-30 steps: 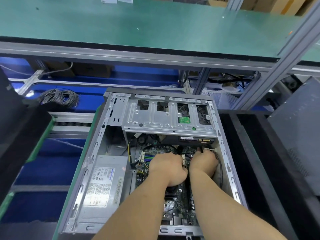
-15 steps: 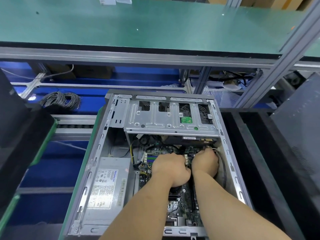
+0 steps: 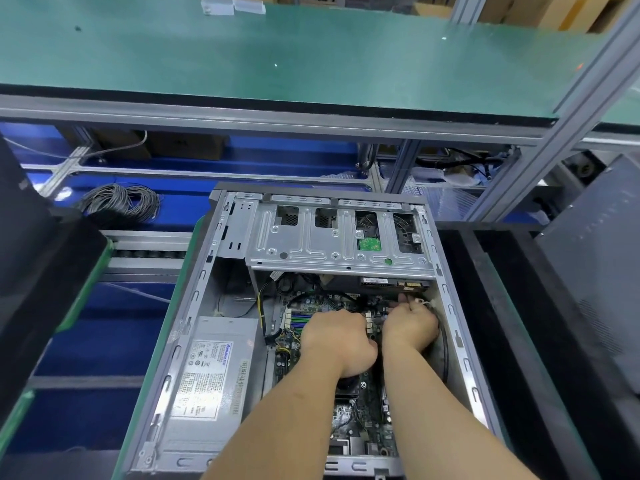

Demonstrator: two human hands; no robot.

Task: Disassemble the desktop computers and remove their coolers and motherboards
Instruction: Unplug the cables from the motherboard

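Computer case (image 3: pixel 221 299) is laid open on its side, with 1 silver power supply (image 3: pixel 207 382) seated at its left and the drive cage (image 3: pixel 339 244) across its far end. Motherboard (image 3: pixel 360 410) is still mounted on the case floor, partly hidden under both forearms. Cooler cannot be made out; it is likely covered by the left wrist. Left hand (image 3: pixel 337 341) is pressed down on the board, fingers curled under; whether anything is held cannot be told. Right hand (image 3: pixel 408 323) is reached under the cage edge, fingers pinched on a white cable connector (image 3: pixel 420 302). Step is judged as unplugging. Connector should be pulled straight by its body, not the wires, with any latch squeezed first and the board braced.
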